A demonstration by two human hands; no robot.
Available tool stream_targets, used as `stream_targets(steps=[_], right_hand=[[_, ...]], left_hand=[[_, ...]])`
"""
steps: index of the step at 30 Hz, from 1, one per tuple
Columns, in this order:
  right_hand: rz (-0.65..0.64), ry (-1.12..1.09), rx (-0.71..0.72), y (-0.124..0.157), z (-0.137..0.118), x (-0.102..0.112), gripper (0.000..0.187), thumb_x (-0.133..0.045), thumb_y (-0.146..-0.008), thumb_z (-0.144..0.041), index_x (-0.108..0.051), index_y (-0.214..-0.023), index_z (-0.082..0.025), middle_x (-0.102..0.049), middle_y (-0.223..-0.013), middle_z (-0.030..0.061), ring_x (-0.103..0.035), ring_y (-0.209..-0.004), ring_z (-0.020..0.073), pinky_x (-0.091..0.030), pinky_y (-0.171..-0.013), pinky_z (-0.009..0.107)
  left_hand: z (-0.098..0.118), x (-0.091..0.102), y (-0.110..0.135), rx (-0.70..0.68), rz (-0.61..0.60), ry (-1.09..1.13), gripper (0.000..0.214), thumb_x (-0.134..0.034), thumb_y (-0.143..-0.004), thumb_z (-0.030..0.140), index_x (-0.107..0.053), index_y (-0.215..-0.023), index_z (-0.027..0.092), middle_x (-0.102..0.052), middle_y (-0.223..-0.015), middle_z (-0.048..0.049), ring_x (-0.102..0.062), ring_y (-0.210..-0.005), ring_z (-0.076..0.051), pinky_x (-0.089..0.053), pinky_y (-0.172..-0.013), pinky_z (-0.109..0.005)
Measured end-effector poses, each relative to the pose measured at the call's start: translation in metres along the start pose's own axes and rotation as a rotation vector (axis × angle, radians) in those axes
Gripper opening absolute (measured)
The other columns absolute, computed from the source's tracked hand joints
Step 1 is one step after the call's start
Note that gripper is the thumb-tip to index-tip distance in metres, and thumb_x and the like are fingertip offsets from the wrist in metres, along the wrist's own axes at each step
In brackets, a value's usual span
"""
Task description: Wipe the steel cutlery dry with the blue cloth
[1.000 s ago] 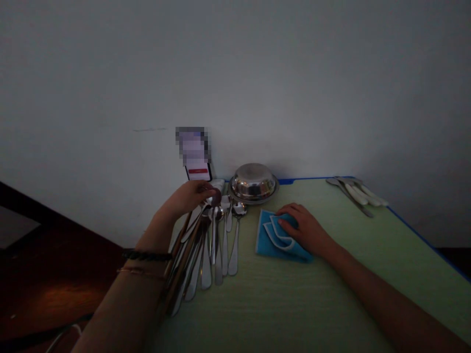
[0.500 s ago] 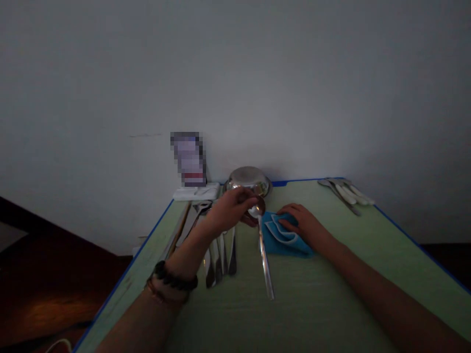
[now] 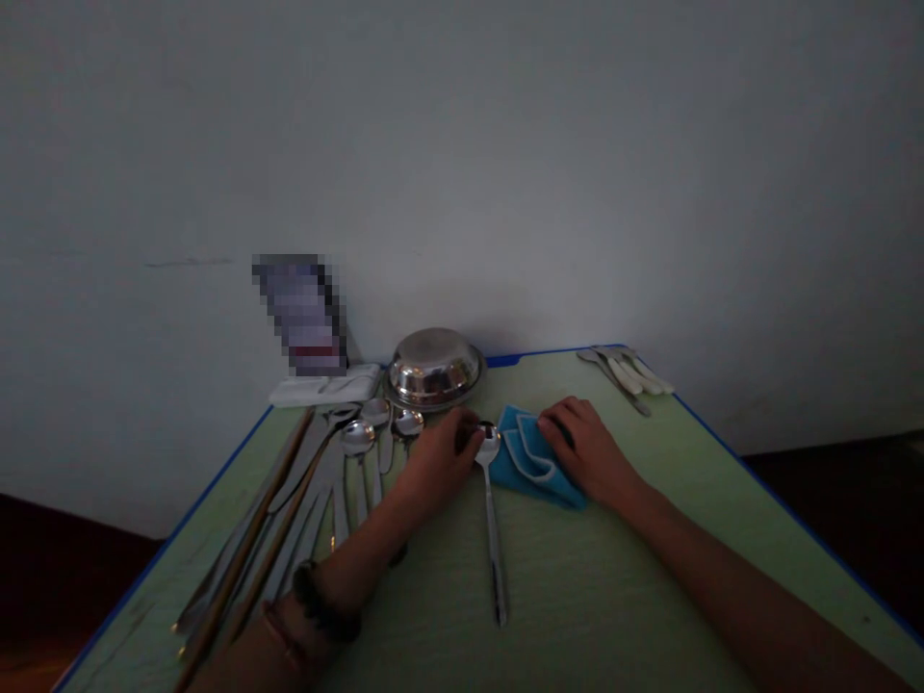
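My left hand (image 3: 442, 452) is closed, thumb and fingers pinching the bowl edge of a metal spoon (image 3: 493, 549). The spoon's handle points toward me over the green table. My right hand (image 3: 586, 448) rests just to the right, its fingers curled on the side of a folded blue cloth (image 3: 530, 462) with white edging. The cloth lies beside the spoon's bowl. Left of my left hand, several other spoons (image 3: 359, 438) are laid out in a row, partly covered by my forearm.
Long utensils with gold-brown handles (image 3: 245, 539) lie along the table's left side. An upturned metal bowl (image 3: 437, 366) stands by the wall. A phone with a blurred screen (image 3: 303, 313) leans above a white holder (image 3: 328, 385). White-handled cutlery (image 3: 635, 371) lies at the back right.
My view has turned, so the table's things appear further left, and more of the utensils show. My left hand has lowered the spoon toward the table. My right hand stays at the cloth.
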State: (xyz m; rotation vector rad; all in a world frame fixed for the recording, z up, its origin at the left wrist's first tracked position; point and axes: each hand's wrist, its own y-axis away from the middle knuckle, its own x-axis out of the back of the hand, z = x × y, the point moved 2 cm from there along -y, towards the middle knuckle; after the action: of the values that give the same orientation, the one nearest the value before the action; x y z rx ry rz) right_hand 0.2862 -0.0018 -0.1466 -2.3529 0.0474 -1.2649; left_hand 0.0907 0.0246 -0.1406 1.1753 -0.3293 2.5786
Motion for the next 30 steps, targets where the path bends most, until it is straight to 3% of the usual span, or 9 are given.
stream_targets(steps=[4,7,9,11,15,20,24,26,30], right_hand=[[-0.085,0.072,-0.008,-0.001,0.003,0.001,0.033,-0.031,-0.089,-0.036,-0.059,-0.09,-0.018,-0.056,-0.089,0.0087,-0.047,-0.088,0.0199,-0.038,-0.083,0.038],[-0.114,0.146,-0.036,0.001,0.003,0.009,0.038,-0.029,-0.088,-0.04,-0.059,-0.093,-0.017,-0.057,-0.092,0.0096,-0.048,-0.089,0.0208,-0.037,-0.083,0.039],[-0.119,0.153,-0.02,0.003,-0.002,0.015,0.039,-0.03,-0.087,-0.042,-0.058,-0.097,-0.017,-0.058,-0.096,0.0095,-0.047,-0.092,0.0211,-0.036,-0.084,0.039],[-0.134,0.126,0.018,0.005,-0.01,0.021,0.04,-0.03,-0.087,-0.043,-0.057,-0.099,-0.016,-0.058,-0.096,0.0087,-0.048,-0.092,0.0206,-0.036,-0.084,0.038],[-0.195,0.145,0.064,0.009,-0.024,0.027,0.042,-0.038,-0.08,-0.053,-0.058,-0.092,-0.018,-0.058,-0.092,0.0083,-0.048,-0.09,0.022,-0.038,-0.082,0.039],[-0.296,0.175,0.071,0.014,-0.028,0.021,0.052,-0.05,-0.068,-0.061,-0.057,-0.1,-0.02,-0.057,-0.097,0.0092,-0.05,-0.09,0.0261,-0.041,-0.077,0.043],[-0.163,0.064,-0.01,0.011,-0.019,0.012,0.034,-0.04,-0.083,-0.041,-0.061,-0.095,-0.017,-0.062,-0.093,0.0087,-0.054,-0.089,0.0234,-0.041,-0.08,0.039],[-0.057,-0.112,-0.173,0.005,-0.007,0.008,0.037,-0.038,-0.084,-0.042,-0.063,-0.095,-0.016,-0.065,-0.089,0.0077,-0.059,-0.08,0.0205,-0.043,-0.075,0.035],[0.322,-0.359,-0.501,-0.005,0.013,0.014,0.044,-0.041,-0.08,-0.05,-0.066,-0.082,-0.014,-0.065,-0.067,0.0054,-0.057,-0.062,0.0193,-0.043,-0.059,0.031]], left_hand=[[0.017,0.005,0.01,-0.042,-0.03,-0.198,0.023,-0.04,-0.083,0.023,-0.049,-0.103,0.015,-0.054,-0.11,-0.0105,-0.054,-0.1,-0.022,-0.04,-0.088,-0.035],[0.034,0.011,0.024,-0.003,-0.058,-0.337,0.027,-0.04,-0.082,0.03,-0.051,-0.098,0.011,-0.057,-0.1,-0.0156,-0.059,-0.087,-0.03,-0.045,-0.075,-0.045],[0.042,0.01,0.033,0.062,-0.208,-0.549,0.037,-0.037,-0.082,0.04,-0.052,-0.098,0.011,-0.062,-0.088,-0.0154,-0.062,-0.078,-0.032,-0.047,-0.066,-0.046],[0.047,0.007,0.04,0.074,-0.359,-0.634,0.035,-0.035,-0.083,0.037,-0.057,-0.09,0.011,-0.065,-0.084,-0.0152,-0.063,-0.076,-0.031,-0.049,-0.064,-0.045],[0.047,0.002,0.042,0.091,-0.395,-0.651,0.024,-0.041,-0.076,0.017,-0.061,-0.082,0.007,-0.066,-0.079,-0.0185,-0.064,-0.074,-0.032,-0.049,-0.061,-0.043],[0.031,0.003,0.032,0.05,-0.351,-0.56,0.025,-0.039,-0.077,0.016,-0.061,-0.083,0.005,-0.064,-0.079,-0.021,-0.063,-0.078,-0.032,-0.046,-0.066,-0.044],[0.018,0.011,0.031,0.022,-0.273,-0.372,0.025,-0.034,-0.084,0.021,-0.056,-0.085,0.009,-0.063,-0.08,-0.0154,-0.062,-0.079,-0.025,-0.045,-0.071,-0.037],[0.016,0.015,0.036,0.02,-0.227,-0.252,0.027,-0.028,-0.087,0.026,-0.052,-0.085,0.013,-0.062,-0.077,-0.0104,-0.061,-0.077,-0.021,-0.045,-0.071,-0.034],[0.022,0.008,0.051,0.061,-0.218,0.039,0.04,-0.005,-0.091,0.036,-0.041,-0.083,0.018,-0.052,-0.051,0.0034,-0.055,-0.041,-0.012,-0.044,-0.042,-0.021]])
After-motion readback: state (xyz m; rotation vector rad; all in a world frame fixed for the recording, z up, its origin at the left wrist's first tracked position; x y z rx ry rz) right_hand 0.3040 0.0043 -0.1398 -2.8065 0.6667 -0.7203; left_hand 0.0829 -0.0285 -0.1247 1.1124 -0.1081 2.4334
